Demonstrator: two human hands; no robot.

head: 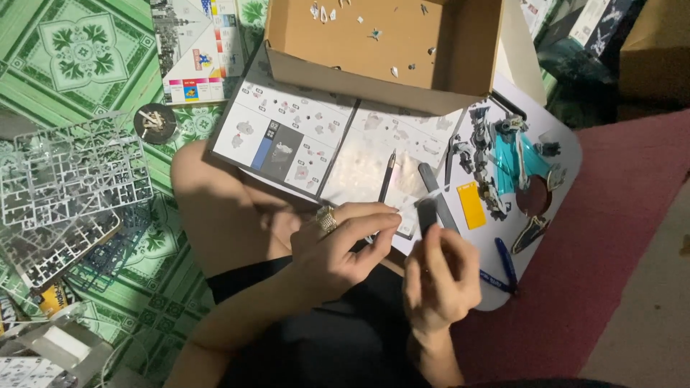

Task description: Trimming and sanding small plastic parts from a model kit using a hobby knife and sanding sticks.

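Open brown cardboard box (381,44) with small loose parts, well beyond the fingertips; instruction sheet (316,147) with grey and blue panels between box and fingers, a pen (387,174) lying on it. Left hand (338,248) pinches a small pale piece (404,208) narrowly; right hand (440,276) grips a dark sanding stick (429,208) touching that piece. White tray (557,169) with model figure (499,154) right of fingers; 2 grey part frames (68,187) left, on green patterned floor (72,57).
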